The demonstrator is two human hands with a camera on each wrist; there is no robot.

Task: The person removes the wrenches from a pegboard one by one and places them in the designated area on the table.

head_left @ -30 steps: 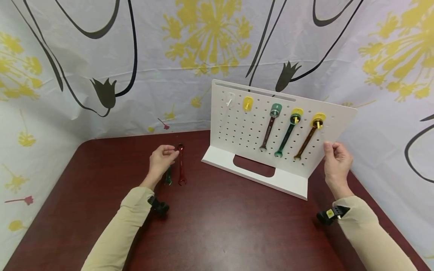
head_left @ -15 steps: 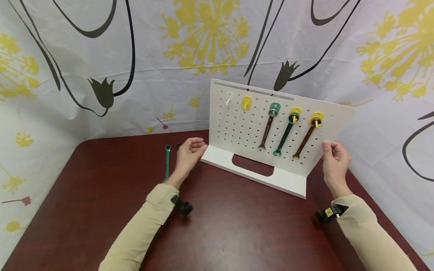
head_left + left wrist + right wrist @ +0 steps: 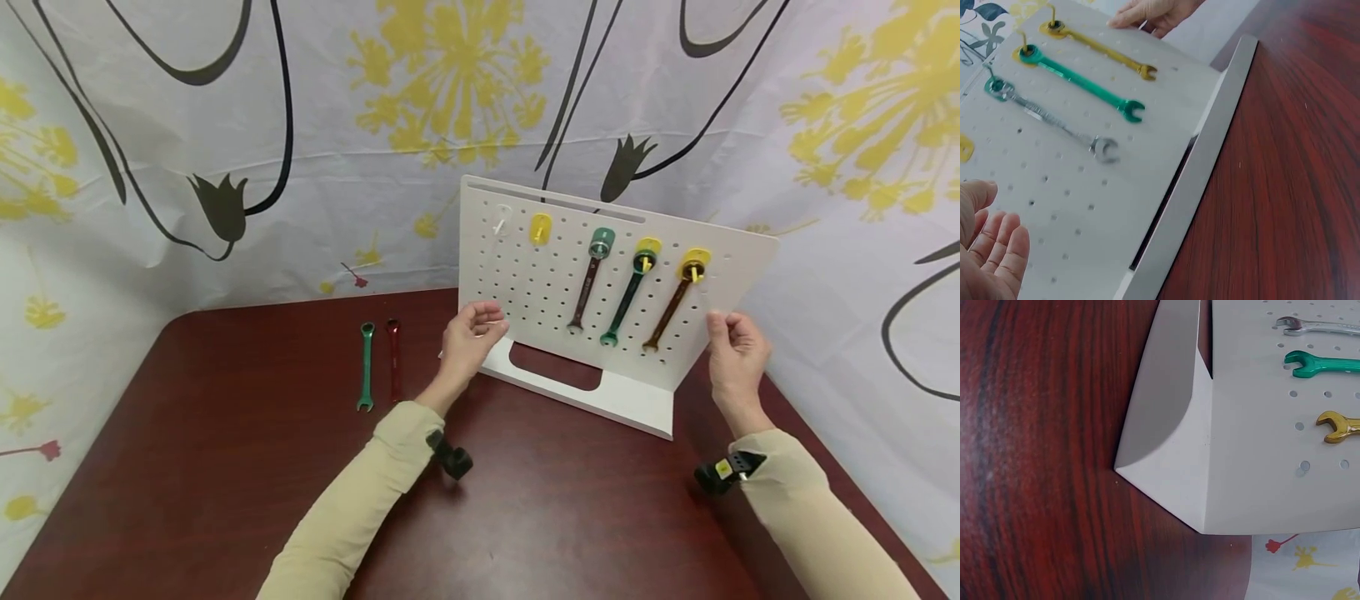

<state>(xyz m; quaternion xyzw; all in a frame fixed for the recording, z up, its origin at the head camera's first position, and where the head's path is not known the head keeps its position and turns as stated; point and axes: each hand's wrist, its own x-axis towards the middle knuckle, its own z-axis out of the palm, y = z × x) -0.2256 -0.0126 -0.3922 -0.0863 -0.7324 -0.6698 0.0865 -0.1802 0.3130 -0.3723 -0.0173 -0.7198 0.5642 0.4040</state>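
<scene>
A white pegboard point(image 3: 525, 283) stands on the table; a silver wrench point(image 3: 1047, 117), a green wrench point(image 3: 1079, 81) and a gold wrench point(image 3: 1107, 50) hang from its hooks. My left hand point(image 3: 467, 342), fingers loosely bent and holding nothing, is in front of the board's lower left. In the left wrist view this hand point(image 3: 991, 250) shows beside the perforated face. With thumb and fingers my right hand point(image 3: 738, 362) grips the board's right edge. The right wrist view shows the board's corner, not the hand.
A green wrench point(image 3: 366, 367) and a red wrench point(image 3: 394, 358) lie on the dark red table point(image 3: 225, 450), left of the board. A white hook point(image 3: 502, 220) and a yellow hook point(image 3: 540, 229) at the board's upper left hold nothing. A patterned cloth point(image 3: 360, 100) hangs behind.
My left hand has moved right, from over the two loose wrenches to the board's lower left, leaving both in view. My right hand has kept its grip on the edge.
</scene>
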